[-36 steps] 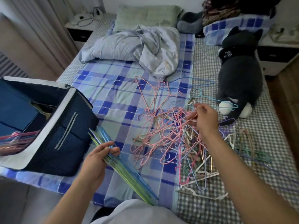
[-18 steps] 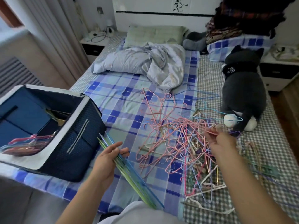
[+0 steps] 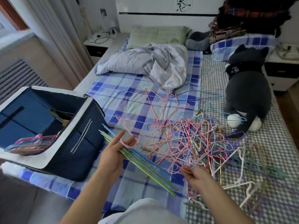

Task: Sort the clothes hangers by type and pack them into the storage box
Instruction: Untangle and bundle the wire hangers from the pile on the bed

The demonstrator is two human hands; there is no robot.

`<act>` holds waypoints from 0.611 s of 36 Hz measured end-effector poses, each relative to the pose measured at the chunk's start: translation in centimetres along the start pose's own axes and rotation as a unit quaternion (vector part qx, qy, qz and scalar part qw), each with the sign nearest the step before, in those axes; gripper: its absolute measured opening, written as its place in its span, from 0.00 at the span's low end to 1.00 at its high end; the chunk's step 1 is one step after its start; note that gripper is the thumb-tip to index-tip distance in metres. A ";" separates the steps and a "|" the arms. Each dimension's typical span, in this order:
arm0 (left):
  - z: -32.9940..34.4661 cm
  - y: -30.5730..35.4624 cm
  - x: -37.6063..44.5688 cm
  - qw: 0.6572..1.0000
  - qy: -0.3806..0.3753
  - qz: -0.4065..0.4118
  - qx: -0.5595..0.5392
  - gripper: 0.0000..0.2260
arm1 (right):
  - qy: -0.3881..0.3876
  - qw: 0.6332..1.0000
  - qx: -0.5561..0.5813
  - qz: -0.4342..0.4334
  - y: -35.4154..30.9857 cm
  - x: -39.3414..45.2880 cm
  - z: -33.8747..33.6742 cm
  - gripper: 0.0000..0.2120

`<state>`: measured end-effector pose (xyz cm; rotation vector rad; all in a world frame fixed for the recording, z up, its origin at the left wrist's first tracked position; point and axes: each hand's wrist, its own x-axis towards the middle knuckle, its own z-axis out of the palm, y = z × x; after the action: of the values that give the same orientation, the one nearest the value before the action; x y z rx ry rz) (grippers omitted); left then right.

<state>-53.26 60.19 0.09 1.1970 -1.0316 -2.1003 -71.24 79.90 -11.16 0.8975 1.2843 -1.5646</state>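
Left hand [image 3: 113,152], just right of the storage box [image 3: 87,143], grips a bundle of green and blue rods [image 3: 142,162] so like stays with like, while the right hand [image 3: 196,174] pinches a pink hanger [image 3: 174,168] from the tangled hanger pile [image 3: 194,138] on the bed [image 3: 123,88], seemingly to sort it.

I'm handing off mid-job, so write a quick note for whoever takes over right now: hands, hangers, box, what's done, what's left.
Left hand: holds a bundle of green and blue hangers across the palm, with a pink hanger's hook looped by the fingers.
Right hand: pinches a thin hanger wire at the near edge of the tangled pile.
Storage box: open on the bed's left side, with a stack of coloured hangers already inside.
Done: one batch packed, a second gathered in hand.
Left: most hangers, pink, white, purple and blue, lie tangled on the bed and need sorting and packing.
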 end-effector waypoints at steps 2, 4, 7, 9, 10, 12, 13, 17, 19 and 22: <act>0.0 -0.1 -0.1 1.000 -0.001 -0.003 -0.009 0.17 | 0.005 1.000 0.000 -0.003 0.2 0.1 -0.1 0.11; 0.0 -0.3 -0.1 1.000 -0.001 -0.010 -0.025 0.18 | 0.009 1.000 0.005 0.001 0.5 0.3 -0.2 0.12; -0.1 -0.4 -0.1 0.998 -0.006 -0.018 -0.062 0.17 | 0.018 1.000 0.001 0.018 1.1 1.6 -0.7 0.10; 0.0 -0.6 -0.2 0.999 -0.010 -0.009 -0.045 0.15 | 0.016 0.999 -0.023 0.026 1.4 2.0 -1.1 0.09; 0.0 -0.6 -0.2 1.000 -0.009 -0.002 -0.025 0.14 | 0.016 0.998 -0.047 0.028 1.7 2.2 -1.2 0.08; -0.2 -0.8 -0.1 1.000 -0.005 0.005 0.002 0.15 | 0.017 0.992 -0.124 0.033 2.2 2.4 -1.4 0.08; -0.4 -0.8 0.0 1.000 -0.002 0.005 0.009 0.15 | 0.014 0.984 -0.173 0.036 2.4 2.4 -1.4 0.09; -1.0 -0.9 0.3 1.000 0.011 0.000 0.014 0.12 | 0.026 0.906 -0.423 0.009 2.9 2.9 -2.1 0.09; -1.3 -1.1 0.4 1.000 0.017 0.003 0.013 0.11 | 0.050 0.872 -0.485 -0.035 2.5 4.2 -2.4 0.11; -2.4 -1.7 0.6 0.999 0.029 -0.004 0.022 0.11 | 0.062 0.855 -0.509 -0.074 1.8 6.0 -2.4 0.10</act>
<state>-51.58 59.85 -2.36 1.2775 -1.0546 -2.0454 -71.56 80.99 -17.77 0.2015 1.9938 -0.6979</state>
